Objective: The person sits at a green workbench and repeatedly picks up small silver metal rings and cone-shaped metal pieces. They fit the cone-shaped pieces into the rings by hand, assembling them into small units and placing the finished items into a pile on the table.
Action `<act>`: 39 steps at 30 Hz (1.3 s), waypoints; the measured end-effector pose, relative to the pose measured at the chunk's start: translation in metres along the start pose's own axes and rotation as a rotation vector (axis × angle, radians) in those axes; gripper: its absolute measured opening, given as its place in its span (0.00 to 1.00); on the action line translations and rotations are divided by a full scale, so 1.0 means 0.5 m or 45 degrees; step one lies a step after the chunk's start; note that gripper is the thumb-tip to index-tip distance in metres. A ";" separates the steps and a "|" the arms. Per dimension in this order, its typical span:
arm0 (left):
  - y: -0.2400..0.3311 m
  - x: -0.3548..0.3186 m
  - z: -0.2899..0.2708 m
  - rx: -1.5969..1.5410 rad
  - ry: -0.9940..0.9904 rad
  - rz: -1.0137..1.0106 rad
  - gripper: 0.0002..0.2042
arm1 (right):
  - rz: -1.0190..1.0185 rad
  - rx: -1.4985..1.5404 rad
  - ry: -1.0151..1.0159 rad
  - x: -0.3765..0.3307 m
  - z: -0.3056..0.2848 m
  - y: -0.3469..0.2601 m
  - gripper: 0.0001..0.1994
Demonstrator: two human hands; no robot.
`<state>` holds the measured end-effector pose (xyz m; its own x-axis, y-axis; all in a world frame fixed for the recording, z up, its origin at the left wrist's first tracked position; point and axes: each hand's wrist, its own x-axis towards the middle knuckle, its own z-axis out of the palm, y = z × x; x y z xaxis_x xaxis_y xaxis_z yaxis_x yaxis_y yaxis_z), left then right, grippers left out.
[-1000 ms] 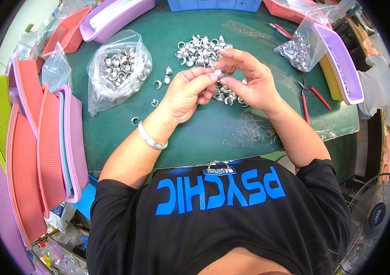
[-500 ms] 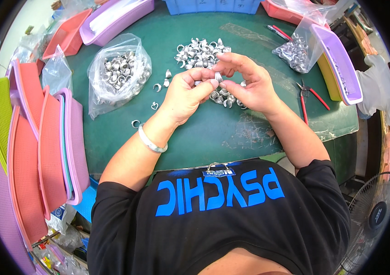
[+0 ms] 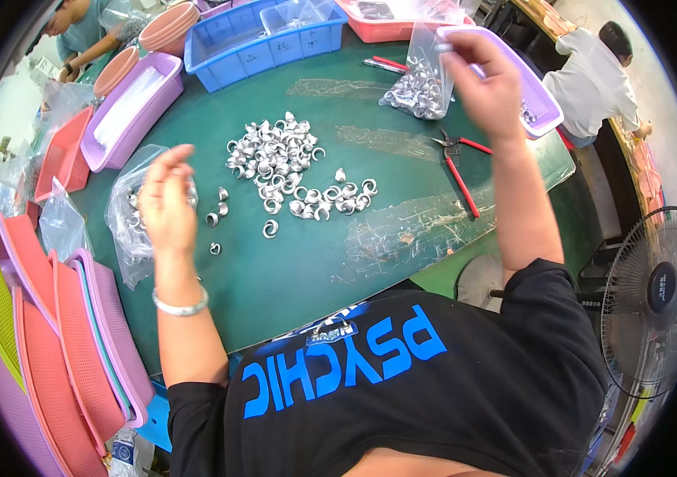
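My left hand (image 3: pixel 166 208) is raised over the clear plastic bag (image 3: pixel 122 248) of silver rings at the left. Its fingers are loosely stretched, and nothing shows in them. At the upper right my right hand (image 3: pixel 491 89) pinches a small silver ring (image 3: pixel 443 48) at its fingertips, close to the purple basket (image 3: pixel 505 49) and a second clear bag of rings (image 3: pixel 418 89). Between the hands, a pile of silver rings (image 3: pixel 275 151) lies on the green table (image 3: pixel 275 270). A few loose rings (image 3: pixel 223 203) sit between the pile and my left hand.
Red-handled pliers (image 3: pixel 459 171) lie right of the pile; a red-handled tool (image 3: pixel 386 65) is farther back. A blue crate (image 3: pixel 231 56) stands at the far edge. Stacked baskets (image 3: pixel 68 342) line the left side, a fan (image 3: pixel 648 294) the right. Two people work beyond the table.
My hands, together over the pile before, have parted: the left to the bag at left, the right up toward the purple basket with a ring. The view has turned and shifted right.
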<state>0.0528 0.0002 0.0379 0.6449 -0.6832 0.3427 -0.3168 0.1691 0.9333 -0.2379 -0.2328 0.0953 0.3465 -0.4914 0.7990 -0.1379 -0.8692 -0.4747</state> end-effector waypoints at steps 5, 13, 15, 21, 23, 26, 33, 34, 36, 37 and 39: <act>-0.035 0.071 -0.120 0.830 0.332 0.375 0.11 | 0.272 -0.781 -0.005 0.018 -0.225 0.178 0.14; -0.035 0.056 -0.128 1.425 0.078 0.232 0.11 | 0.082 -0.834 -0.037 0.010 -0.166 0.096 0.12; -0.029 0.046 -0.129 1.483 0.017 0.160 0.11 | -0.046 -0.525 -0.050 -0.007 -0.071 0.047 0.09; -0.012 0.035 -0.094 1.290 0.126 0.361 0.09 | -0.138 -0.207 -0.869 -0.096 0.147 -0.013 0.08; -0.007 0.030 -0.071 1.178 0.114 0.462 0.08 | -0.017 -0.222 -1.038 -0.115 0.194 -0.010 0.07; 0.010 0.010 -0.026 1.101 0.007 0.459 0.08 | 0.131 -0.192 -1.068 -0.120 0.233 -0.013 0.07; -0.003 -0.046 0.088 0.535 -0.307 0.196 0.07 | 0.310 0.071 -0.957 -0.126 0.242 -0.027 0.05; 0.000 -0.054 0.103 0.407 -0.350 0.056 0.08 | 0.364 0.152 -0.906 -0.129 0.241 -0.034 0.04; 0.008 -0.065 0.126 0.276 -0.411 -0.136 0.09 | 0.367 0.304 -0.849 -0.123 0.236 -0.065 0.04; 0.013 -0.067 0.133 0.276 -0.429 -0.187 0.09 | 0.368 0.381 -0.821 -0.121 0.237 -0.080 0.05; 0.018 -0.068 0.140 0.198 -0.433 -0.216 0.09 | 0.324 0.558 -0.775 -0.122 0.241 -0.103 0.04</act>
<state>-0.0206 -0.0248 0.0269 0.4388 -0.8923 0.1058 -0.3436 -0.0578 0.9373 -0.1403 -0.1515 0.0266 0.8176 -0.4461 0.3641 0.0531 -0.5712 -0.8191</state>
